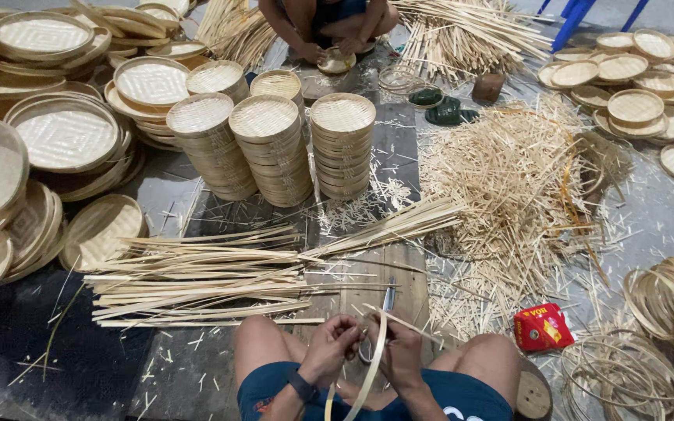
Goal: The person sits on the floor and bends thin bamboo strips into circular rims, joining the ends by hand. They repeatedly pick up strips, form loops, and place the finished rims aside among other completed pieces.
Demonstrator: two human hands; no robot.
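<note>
Far left: flat woven trays (pixel 68 134) lie stacked on the floor. Beside them stand three stacks of round baskets (pixel 274 148). A bundle of long bamboo strips (pixel 196 277) lies on the floor ahead of the knees, long axis running left to right, its right end angled away from the person.

Bottom centre: the left hand (pixel 329 347) and right hand (pixel 399 351) sit close together above the lap. Fingers of both are curled and pinching a thin bamboo strip (pixel 370 366). The strip runs near vertical, curving from the lap up between the hands.

A heap of cut splinters (pixel 509 195) lies right of centre. A red packet (pixel 542 327) rests near the right knee. Coiled bamboo rings (pixel 668 300) lie far right.
</note>
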